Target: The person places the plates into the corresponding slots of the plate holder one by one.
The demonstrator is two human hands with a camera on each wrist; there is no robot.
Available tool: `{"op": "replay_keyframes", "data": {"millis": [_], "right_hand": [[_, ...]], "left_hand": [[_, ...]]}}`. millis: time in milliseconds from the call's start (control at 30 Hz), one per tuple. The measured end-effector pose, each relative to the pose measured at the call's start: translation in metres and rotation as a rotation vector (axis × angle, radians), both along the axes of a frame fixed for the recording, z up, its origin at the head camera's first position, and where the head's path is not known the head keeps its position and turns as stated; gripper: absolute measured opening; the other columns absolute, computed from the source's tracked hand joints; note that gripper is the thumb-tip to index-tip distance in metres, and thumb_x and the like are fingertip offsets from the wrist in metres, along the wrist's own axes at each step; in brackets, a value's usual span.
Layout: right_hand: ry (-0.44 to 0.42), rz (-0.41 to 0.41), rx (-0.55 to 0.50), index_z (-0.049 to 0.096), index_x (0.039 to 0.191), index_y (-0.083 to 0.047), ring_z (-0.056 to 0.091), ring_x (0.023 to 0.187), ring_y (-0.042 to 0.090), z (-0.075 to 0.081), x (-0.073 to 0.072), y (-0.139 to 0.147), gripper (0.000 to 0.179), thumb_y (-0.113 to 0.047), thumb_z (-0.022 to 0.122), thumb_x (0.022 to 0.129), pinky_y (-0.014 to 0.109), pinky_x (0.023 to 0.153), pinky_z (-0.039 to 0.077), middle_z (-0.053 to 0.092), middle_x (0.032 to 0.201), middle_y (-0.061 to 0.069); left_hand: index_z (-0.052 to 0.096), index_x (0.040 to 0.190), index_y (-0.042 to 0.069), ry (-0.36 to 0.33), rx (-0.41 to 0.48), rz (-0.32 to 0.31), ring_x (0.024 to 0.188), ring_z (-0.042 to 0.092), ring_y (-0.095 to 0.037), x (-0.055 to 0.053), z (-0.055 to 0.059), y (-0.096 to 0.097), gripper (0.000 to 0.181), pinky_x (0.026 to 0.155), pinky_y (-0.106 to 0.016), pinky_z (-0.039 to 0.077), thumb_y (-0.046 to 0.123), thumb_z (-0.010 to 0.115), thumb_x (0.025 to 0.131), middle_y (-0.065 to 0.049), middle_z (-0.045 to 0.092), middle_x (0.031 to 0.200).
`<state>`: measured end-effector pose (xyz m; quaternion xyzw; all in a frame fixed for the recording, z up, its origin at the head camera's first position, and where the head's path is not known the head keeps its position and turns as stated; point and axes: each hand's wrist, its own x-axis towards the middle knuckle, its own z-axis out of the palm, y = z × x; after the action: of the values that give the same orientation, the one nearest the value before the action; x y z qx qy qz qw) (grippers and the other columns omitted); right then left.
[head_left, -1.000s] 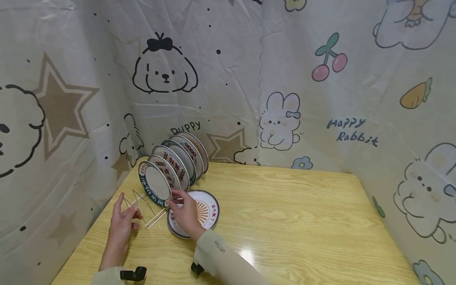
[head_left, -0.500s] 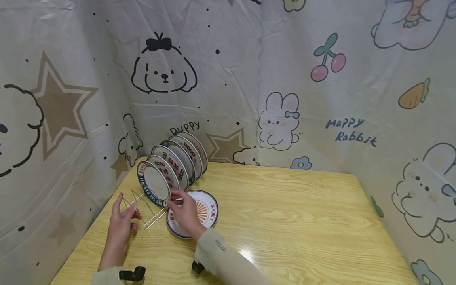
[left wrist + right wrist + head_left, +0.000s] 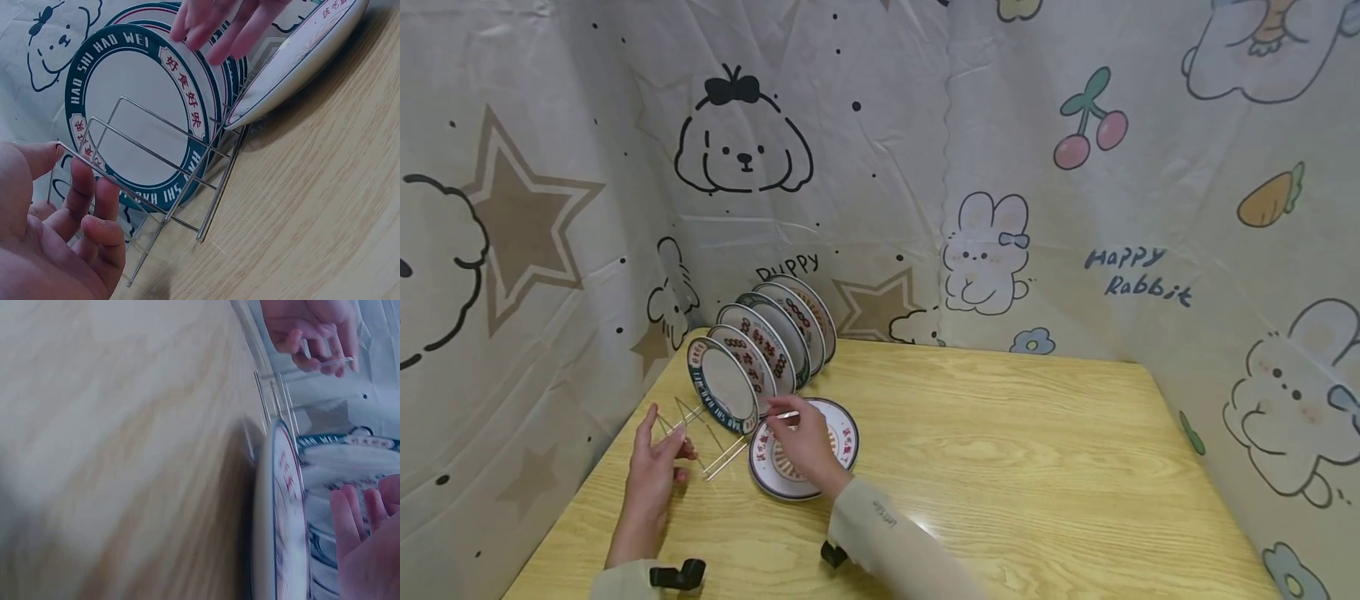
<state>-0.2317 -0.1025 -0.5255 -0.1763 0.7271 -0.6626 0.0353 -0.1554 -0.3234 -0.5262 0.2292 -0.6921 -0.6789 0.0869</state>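
Note:
My left hand (image 3: 655, 471) grips the near end wire of a metal wire plate rack (image 3: 215, 200), thumb on one side and fingers curled beneath. Several round plates stand upright in the rack. The nearest plate (image 3: 134, 100) is white with a dark green lettered rim. My right hand (image 3: 808, 442) hovers just right of that plate with loosely bent fingers and nothing in them. Below it, a white plate (image 3: 842, 417) with red characters and an orange ray pattern lies face up on the table against the rack's right side. The hand hides part of it.
The wooden table (image 3: 1015, 467) stretches to the right. Printed cloth walls (image 3: 880, 167) close in the back and both sides, and the rack stands near the left back corner. Near slots of the rack hold no plate.
My right hand has let go of the green-rimmed plate's edge and shifted slightly right, over the flat plate. The left hand keeps its grip on the rack.

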Motion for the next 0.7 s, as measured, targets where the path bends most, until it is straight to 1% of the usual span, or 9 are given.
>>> {"op": "replay_keyframes", "data": {"millis": [100, 233, 400, 433, 533, 633, 700], "right_hand": [[0.004, -0.025, 0.04, 0.07, 0.124, -0.002, 0.069, 0.091, 0.013, 0.002, -0.004, 0.015, 0.026, -0.003, 0.066, 0.099, 0.019, 0.077, 0.057, 0.074, 0.111, 0.014], [-0.04, -0.052, 0.053, 0.07, 0.125, -0.002, 0.068, 0.091, 0.013, 0.005, -0.011, 0.037, 0.026, -0.001, 0.064, 0.099, 0.024, 0.078, 0.059, 0.073, 0.112, 0.014], [-0.054, -0.101, 0.044, 0.067, 0.128, 0.0, 0.071, 0.096, 0.026, 0.005, -0.024, 0.067, 0.029, 0.0, 0.062, 0.1, 0.033, 0.081, 0.061, 0.071, 0.113, 0.016], [-0.051, -0.117, 0.054, 0.067, 0.129, -0.001, 0.07, 0.097, 0.027, 0.005, -0.026, 0.073, 0.029, 0.0, 0.061, 0.101, 0.033, 0.082, 0.061, 0.07, 0.113, 0.015], [-0.058, -0.166, 0.079, 0.068, 0.129, -0.002, 0.069, 0.095, 0.023, 0.001, -0.031, 0.088, 0.029, -0.001, 0.062, 0.1, 0.032, 0.083, 0.059, 0.071, 0.113, 0.014], [-0.089, -0.202, 0.098, 0.069, 0.128, -0.003, 0.066, 0.091, 0.017, -0.007, -0.034, 0.1, 0.03, -0.001, 0.063, 0.099, 0.03, 0.081, 0.057, 0.071, 0.113, 0.014], [-0.118, -0.21, 0.081, 0.067, 0.129, 0.0, 0.066, 0.088, 0.017, -0.012, -0.035, 0.106, 0.032, 0.001, 0.063, 0.097, 0.032, 0.08, 0.058, 0.07, 0.113, 0.017]], "left_hand": [[0.004, 0.165, 0.046, -0.006, 0.009, 0.001, 0.083, 0.062, -0.003, 0.0, -0.001, 0.0, 0.076, 0.062, -0.023, 0.046, 0.042, 0.054, 0.107, 0.01, 0.065, 0.092], [0.003, 0.164, 0.047, -0.028, 0.006, 0.005, 0.084, 0.062, -0.003, 0.0, -0.001, -0.001, 0.077, 0.063, -0.023, 0.047, 0.044, 0.054, 0.107, 0.011, 0.066, 0.093], [0.004, 0.164, 0.048, -0.029, 0.011, 0.014, 0.084, 0.061, -0.004, -0.001, 0.0, -0.001, 0.077, 0.062, -0.023, 0.047, 0.044, 0.054, 0.107, 0.011, 0.066, 0.092], [0.004, 0.164, 0.048, -0.028, 0.01, 0.012, 0.084, 0.061, -0.004, -0.001, 0.0, -0.001, 0.077, 0.062, -0.023, 0.047, 0.043, 0.054, 0.107, 0.011, 0.066, 0.092], [0.003, 0.164, 0.048, -0.029, 0.003, 0.01, 0.085, 0.061, -0.004, -0.001, 0.0, 0.0, 0.077, 0.063, -0.023, 0.048, 0.043, 0.054, 0.107, 0.01, 0.065, 0.094], [0.003, 0.165, 0.047, -0.035, 0.0, 0.012, 0.085, 0.061, -0.004, -0.001, -0.001, 0.001, 0.076, 0.064, -0.023, 0.047, 0.044, 0.053, 0.107, 0.01, 0.065, 0.094], [0.004, 0.165, 0.047, -0.033, 0.023, 0.013, 0.084, 0.061, -0.004, -0.001, -0.001, 0.002, 0.076, 0.062, -0.023, 0.047, 0.042, 0.053, 0.108, 0.01, 0.065, 0.093]]}}
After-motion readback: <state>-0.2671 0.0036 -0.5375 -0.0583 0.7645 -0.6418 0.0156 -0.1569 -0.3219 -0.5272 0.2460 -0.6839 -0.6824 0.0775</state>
